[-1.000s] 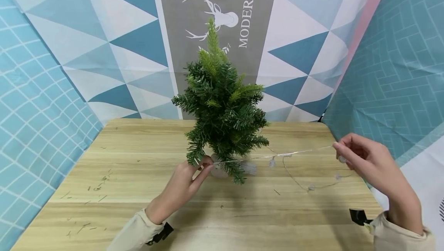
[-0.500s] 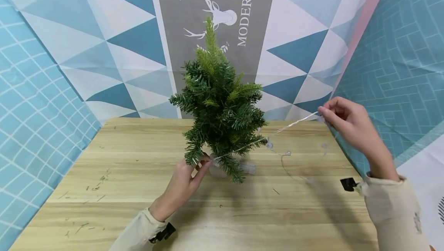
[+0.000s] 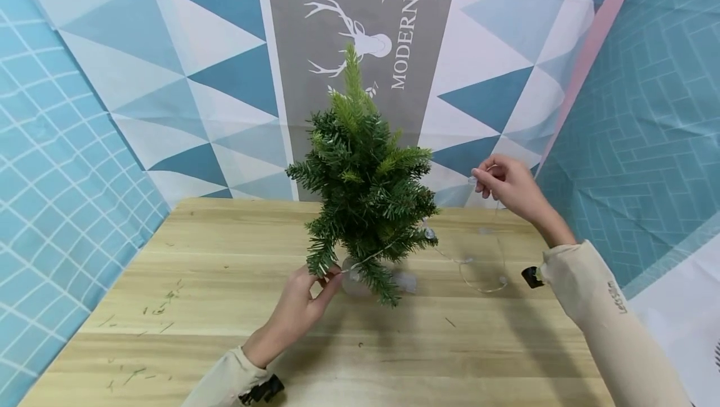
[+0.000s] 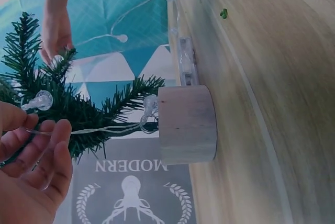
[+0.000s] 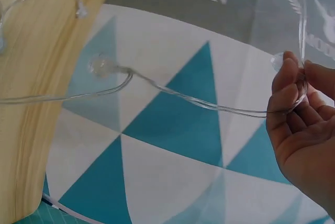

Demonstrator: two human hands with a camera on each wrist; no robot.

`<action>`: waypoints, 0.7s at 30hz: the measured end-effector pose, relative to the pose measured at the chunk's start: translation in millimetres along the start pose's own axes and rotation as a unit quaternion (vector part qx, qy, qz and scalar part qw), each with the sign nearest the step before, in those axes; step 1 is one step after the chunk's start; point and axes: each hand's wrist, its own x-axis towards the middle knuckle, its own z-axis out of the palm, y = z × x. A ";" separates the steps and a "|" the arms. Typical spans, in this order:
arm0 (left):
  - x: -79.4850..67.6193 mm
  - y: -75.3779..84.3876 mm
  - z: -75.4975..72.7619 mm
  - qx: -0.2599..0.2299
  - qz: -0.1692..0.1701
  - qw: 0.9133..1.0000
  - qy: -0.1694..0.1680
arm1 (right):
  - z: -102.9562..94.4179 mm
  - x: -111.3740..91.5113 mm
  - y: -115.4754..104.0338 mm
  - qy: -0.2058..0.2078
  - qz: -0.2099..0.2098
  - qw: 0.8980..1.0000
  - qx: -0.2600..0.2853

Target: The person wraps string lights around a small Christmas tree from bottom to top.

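A small artificial Christmas tree (image 3: 368,182) stands on the table on a round pale wooden base (image 4: 187,124). Low at its left side, my left hand (image 3: 300,301) pinches the wire of a clear string of lights (image 4: 104,130) between thumb and fingers. One clear bulb (image 4: 41,101) sits just beside those fingers. Behind the tree's right side, my right hand (image 3: 506,185) is raised above the table and pinches another stretch of the string. From it the wire (image 5: 209,103) hangs down in a loop with bulbs, reaching the tabletop.
A clear plastic battery box (image 3: 405,282) lies by the base. Fallen green needles (image 3: 169,297) are scattered on the left of the wooden table (image 3: 242,232). Patterned cloths (image 3: 225,82) hang behind and on both sides.
My right hand has moved up, then left and away from me toward the tree's back, carrying the light string. The stretch across the front has slackened. My left hand stays near the base.
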 end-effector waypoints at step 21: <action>-6.3 -6.9 2.3 0.022 -0.029 0.999 -0.023 | 41.3 26.9 30.4 -0.057 0.029 0.998 -0.024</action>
